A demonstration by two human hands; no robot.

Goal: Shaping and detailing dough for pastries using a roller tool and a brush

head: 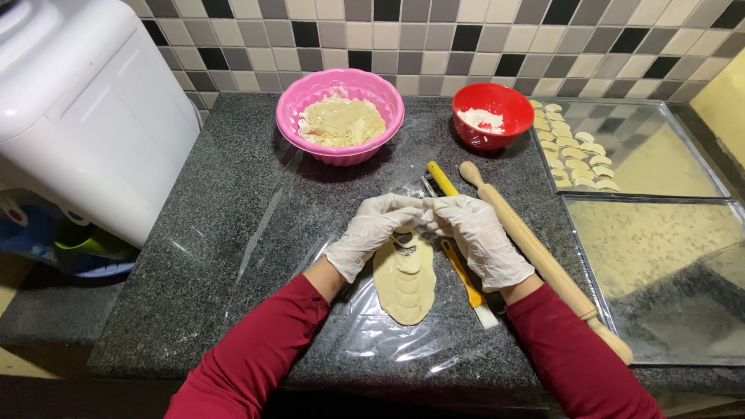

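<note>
Both my hands wear white gloves and meet over a flattened oval of pale dough [405,291] lying on clear plastic film [365,334] on the dark granite counter. My left hand [372,229] and my right hand [479,237] pinch together at the dough's far end, where a small round metal cutter [404,240] sits partly hidden beneath the fingers. Round cut marks show in the dough sheet.
A wooden rolling pin [543,260] and a yellow-handled brush [464,278] lie right of the dough. A pink bowl [341,85] of dough scraps and a red bowl [493,99] of flour stand behind. Two metal trays [660,147], one bearing several cut pieces, are at right. A white appliance [85,109] stands at left.
</note>
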